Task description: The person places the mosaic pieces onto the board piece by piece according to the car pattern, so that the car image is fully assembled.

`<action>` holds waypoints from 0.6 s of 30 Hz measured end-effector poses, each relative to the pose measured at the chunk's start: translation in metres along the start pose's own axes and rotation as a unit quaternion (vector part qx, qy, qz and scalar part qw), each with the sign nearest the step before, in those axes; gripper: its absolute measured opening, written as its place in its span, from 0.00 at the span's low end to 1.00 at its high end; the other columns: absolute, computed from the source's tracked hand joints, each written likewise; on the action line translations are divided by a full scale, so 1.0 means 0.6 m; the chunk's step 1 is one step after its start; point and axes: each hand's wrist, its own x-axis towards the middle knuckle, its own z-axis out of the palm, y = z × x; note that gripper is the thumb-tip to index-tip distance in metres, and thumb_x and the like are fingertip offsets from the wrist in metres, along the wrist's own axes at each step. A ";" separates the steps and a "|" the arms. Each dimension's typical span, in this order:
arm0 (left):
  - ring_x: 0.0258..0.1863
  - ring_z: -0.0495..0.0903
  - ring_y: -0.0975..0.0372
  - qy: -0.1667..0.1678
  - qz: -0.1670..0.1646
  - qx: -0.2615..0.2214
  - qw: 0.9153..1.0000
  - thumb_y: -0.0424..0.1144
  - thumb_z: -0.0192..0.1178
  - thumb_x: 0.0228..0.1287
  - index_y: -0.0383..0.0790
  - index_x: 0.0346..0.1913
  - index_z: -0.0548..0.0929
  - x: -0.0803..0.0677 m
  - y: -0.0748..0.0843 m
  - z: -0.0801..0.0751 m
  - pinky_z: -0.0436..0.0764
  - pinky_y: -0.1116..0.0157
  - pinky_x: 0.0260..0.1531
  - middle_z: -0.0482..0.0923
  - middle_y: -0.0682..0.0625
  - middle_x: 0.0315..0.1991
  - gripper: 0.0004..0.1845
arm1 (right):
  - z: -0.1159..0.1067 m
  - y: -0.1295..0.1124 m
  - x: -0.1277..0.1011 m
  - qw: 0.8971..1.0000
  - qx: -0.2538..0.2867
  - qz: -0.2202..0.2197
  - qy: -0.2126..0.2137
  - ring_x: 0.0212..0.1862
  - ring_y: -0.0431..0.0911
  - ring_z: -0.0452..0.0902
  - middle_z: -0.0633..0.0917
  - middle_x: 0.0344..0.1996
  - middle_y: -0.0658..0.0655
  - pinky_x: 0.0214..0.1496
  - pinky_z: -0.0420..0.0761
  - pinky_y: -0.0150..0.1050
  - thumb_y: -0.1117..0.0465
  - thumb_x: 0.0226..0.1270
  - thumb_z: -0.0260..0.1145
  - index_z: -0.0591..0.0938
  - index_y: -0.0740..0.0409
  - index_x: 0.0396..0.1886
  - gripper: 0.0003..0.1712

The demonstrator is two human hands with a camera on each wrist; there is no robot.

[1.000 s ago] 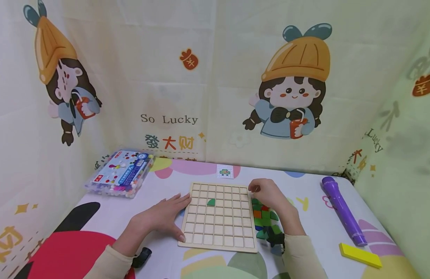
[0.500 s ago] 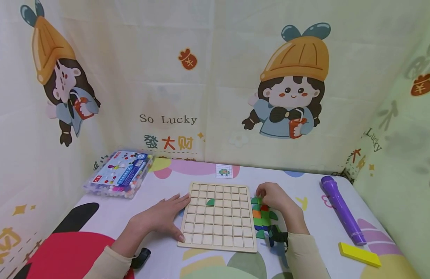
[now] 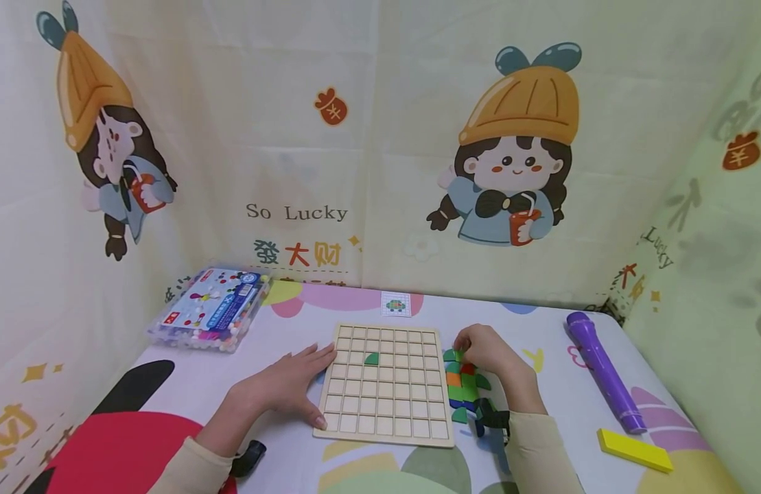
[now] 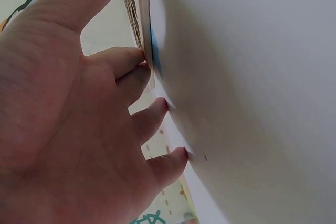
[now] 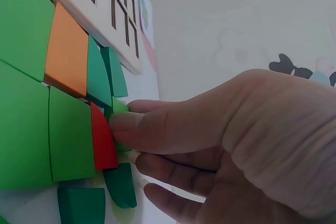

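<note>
Left hand lies flat, fingers spread against the wooden board; right hand curls, pinching a green piece.

The wooden grid board is pale tan, with one dark green half-round piece at its 11 o'clock. At the board's 3 o'clock lie the loose blocks: light green, dark green, one orange, one red. Farther toward 3 o'clock are a purple torch and a yellow bar. The table cover is white with pastel shapes.
</note>
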 end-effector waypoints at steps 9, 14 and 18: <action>0.81 0.48 0.50 0.004 0.006 0.001 1.000 0.65 0.78 0.36 0.49 0.78 0.59 -0.002 0.000 -0.001 0.53 0.38 0.75 0.52 0.56 0.80 0.64 | 0.001 0.000 0.001 1.000 0.003 -0.003 -0.004 0.31 0.46 0.74 0.82 0.30 0.56 0.33 0.81 0.38 0.76 0.53 0.65 0.85 0.63 0.35 0.11; 0.81 0.48 0.50 0.001 0.002 -0.004 1.000 0.65 0.78 0.36 0.49 0.78 0.59 -0.003 0.002 -0.001 0.52 0.38 0.75 0.52 0.56 0.80 0.64 | 0.001 0.000 0.002 1.000 0.001 -0.015 -0.001 0.31 0.47 0.73 0.80 0.28 0.55 0.31 0.78 0.36 0.77 0.53 0.64 0.82 0.60 0.32 0.10; 0.81 0.48 0.50 0.001 0.000 -0.003 1.000 0.65 0.78 0.36 0.49 0.78 0.59 -0.004 0.003 -0.002 0.52 0.38 0.75 0.52 0.56 0.80 0.64 | -0.001 -0.002 0.000 1.000 -0.003 -0.019 0.007 0.31 0.47 0.72 0.79 0.27 0.55 0.31 0.77 0.37 0.77 0.52 0.64 0.81 0.59 0.30 0.10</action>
